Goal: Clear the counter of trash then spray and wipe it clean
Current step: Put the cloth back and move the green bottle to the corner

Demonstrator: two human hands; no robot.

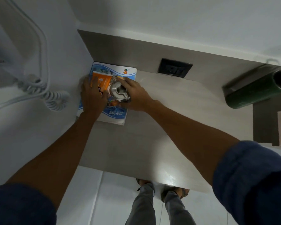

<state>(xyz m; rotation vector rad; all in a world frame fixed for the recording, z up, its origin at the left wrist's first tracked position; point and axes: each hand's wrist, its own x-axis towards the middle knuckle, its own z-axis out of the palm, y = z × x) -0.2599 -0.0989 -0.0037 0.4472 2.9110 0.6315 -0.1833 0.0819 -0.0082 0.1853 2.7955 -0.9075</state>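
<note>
At the table's (152,135) far-left corner I have my left hand (92,98) pressed flat on an orange leaflet (102,83) atop a blue booklet (113,70); my right hand (135,95) grips a metal ashtray (119,91) resting there; clearing seems unfinished; next, I judge, lift these away before spraying.

Dim, soft indoor light; glare patch on the counter (167,174) front edge; wide-angle bending at edges
</note>
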